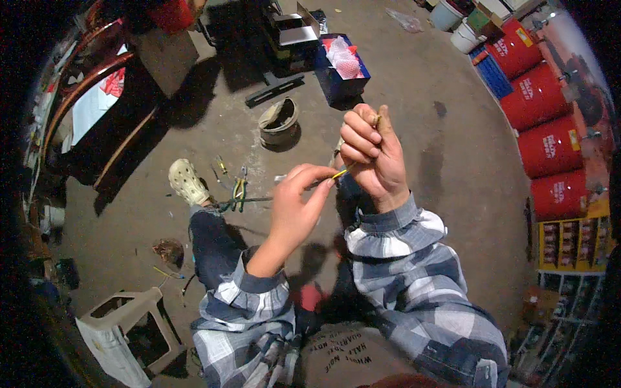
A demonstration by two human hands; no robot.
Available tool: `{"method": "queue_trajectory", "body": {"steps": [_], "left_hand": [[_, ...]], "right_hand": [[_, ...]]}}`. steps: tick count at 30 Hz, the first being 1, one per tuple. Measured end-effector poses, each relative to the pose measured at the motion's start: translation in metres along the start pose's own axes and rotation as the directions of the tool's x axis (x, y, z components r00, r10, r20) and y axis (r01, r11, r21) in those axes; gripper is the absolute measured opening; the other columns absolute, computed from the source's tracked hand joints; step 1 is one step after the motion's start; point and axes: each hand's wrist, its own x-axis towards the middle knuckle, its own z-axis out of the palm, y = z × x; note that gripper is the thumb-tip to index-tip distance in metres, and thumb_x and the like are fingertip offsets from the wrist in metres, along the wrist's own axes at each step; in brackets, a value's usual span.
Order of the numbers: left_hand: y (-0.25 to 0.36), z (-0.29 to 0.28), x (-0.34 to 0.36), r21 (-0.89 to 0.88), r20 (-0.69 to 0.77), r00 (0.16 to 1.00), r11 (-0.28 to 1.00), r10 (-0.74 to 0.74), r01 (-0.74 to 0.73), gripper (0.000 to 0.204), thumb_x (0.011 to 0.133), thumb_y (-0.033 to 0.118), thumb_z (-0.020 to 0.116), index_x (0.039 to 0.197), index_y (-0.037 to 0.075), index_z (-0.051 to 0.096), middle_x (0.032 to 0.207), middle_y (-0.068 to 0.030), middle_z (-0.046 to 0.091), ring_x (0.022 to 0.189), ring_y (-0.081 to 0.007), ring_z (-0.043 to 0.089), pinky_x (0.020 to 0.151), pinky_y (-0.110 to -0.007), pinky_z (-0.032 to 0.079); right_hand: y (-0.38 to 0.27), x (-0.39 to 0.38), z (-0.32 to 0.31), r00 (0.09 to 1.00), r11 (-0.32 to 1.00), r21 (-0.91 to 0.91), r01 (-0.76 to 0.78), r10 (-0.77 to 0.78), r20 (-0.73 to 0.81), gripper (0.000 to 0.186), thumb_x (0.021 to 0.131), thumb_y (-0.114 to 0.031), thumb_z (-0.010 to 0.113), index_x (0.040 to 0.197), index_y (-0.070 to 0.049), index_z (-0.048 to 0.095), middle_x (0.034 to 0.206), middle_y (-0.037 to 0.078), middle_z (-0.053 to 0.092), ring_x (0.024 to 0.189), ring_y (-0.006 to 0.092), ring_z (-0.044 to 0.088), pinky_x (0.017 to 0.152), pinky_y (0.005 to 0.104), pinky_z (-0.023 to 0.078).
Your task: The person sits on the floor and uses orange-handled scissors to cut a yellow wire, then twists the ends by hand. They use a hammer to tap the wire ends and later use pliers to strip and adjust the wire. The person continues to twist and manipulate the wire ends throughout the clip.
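My left hand (pixel 299 202) is closed in a pinch on a thin yellow-green wire (pixel 339 174). From those fingertips the wire runs into the palm of my right hand (pixel 375 155), whose fingers are curled round it. A small brownish tip (pixel 378 119) shows between the thumb and forefinger of that hand; whether it belongs to the same wire I cannot tell. Below and left of my hands, pliers (pixel 240 191) with yellow-green handles lie on the floor beside a small screwdriver (pixel 222 166). A dark cable (pixel 253 199) stretches from near the pliers to behind my left hand.
A bucket-like pot (pixel 279 124) and a dark blue box (pixel 343 77) holding pink bubble wrap stand ahead. Red drums (pixel 533 97) line the right side. At lower left a beige plastic stool (pixel 132 323) lies tipped over. My left foot wears a pale clog (pixel 187 182).
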Motion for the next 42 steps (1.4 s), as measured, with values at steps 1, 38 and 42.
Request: {"method": "queue_trajectory", "body": {"steps": [1,38,42], "left_hand": [[0.000,-0.002,0.001,0.012,0.007,1.000,1.000,-0.007,0.007,0.012,0.082,0.004,0.059,0.093,0.000,0.064,0.088,-0.0087,0.062,0.081,-0.0174,0.060,0.071,-0.027,0.047],[-0.001,-0.038,0.000,-0.584,-0.316,0.935,0.809,-0.159,-0.060,0.015,0.083,0.003,0.062,0.098,0.001,0.060,0.087,-0.0023,0.061,0.076,-0.0080,0.055,0.068,-0.021,0.043],[-0.002,-0.040,-0.001,-0.560,-0.312,0.940,0.826,-0.140,-0.063,0.014,0.083,0.003,0.063,0.097,0.001,0.061,0.091,-0.0034,0.063,0.081,-0.0096,0.059,0.073,-0.023,0.048]], "right_hand": [[-0.001,0.002,0.000,1.000,0.998,-0.060,0.011,-0.011,0.006,0.028,0.098,-0.032,0.040,0.081,-0.010,0.041,0.066,-0.005,0.031,0.051,0.0022,0.027,0.045,0.0169,0.023],[0.089,0.007,-0.014,0.988,0.858,-0.503,-0.108,0.037,-0.150,0.018,0.093,-0.026,0.055,0.090,-0.008,0.051,0.068,-0.006,0.046,0.055,0.0027,0.039,0.049,0.0184,0.031],[0.088,0.007,-0.018,0.997,0.838,-0.543,-0.057,0.015,-0.082,0.019,0.093,-0.026,0.056,0.089,-0.008,0.052,0.068,-0.006,0.046,0.057,0.0025,0.040,0.049,0.0182,0.031]]}}
